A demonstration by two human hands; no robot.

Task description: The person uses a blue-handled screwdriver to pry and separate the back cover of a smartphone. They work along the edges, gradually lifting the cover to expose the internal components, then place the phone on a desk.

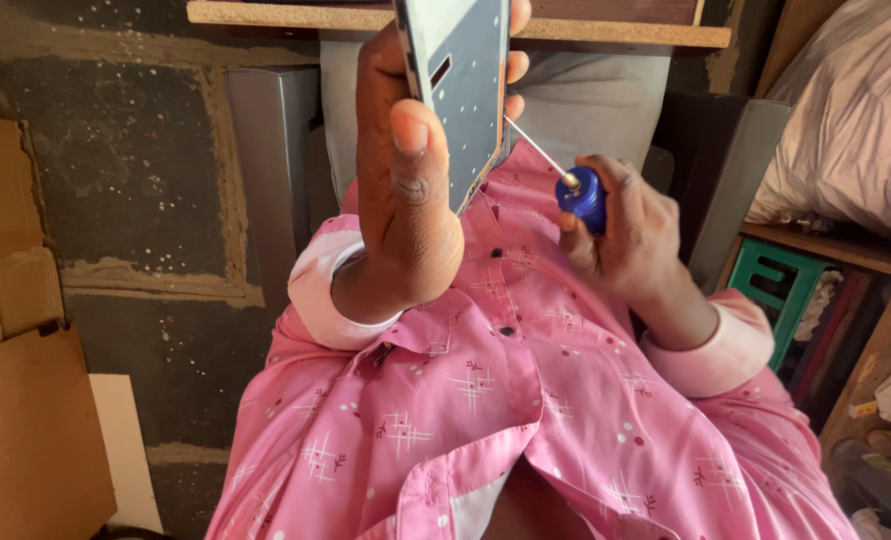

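Observation:
My left hand (pixel 406 190) grips a flat, thin phone-like panel (pixel 461 80) with a pale face and a small slot, held upright near the top middle; my thumb lies along its near edge. My right hand (pixel 631 230) is closed around a small screwdriver with a blue handle (pixel 586 198). Its thin metal shaft (pixel 534 150) slants up and left, and its tip meets the right edge of the panel. Both hands are over my lap and my pink patterned shirt (pixel 506 400).
A wooden board edge (pixel 296 14) runs across the top. Cardboard sheets (pixel 16 330) lie at the left on a rough concrete floor (pixel 136 170). A green plastic stool (pixel 781 290), a wooden shelf with clutter and a pale bundle of cloth (pixel 856 120) are at the right.

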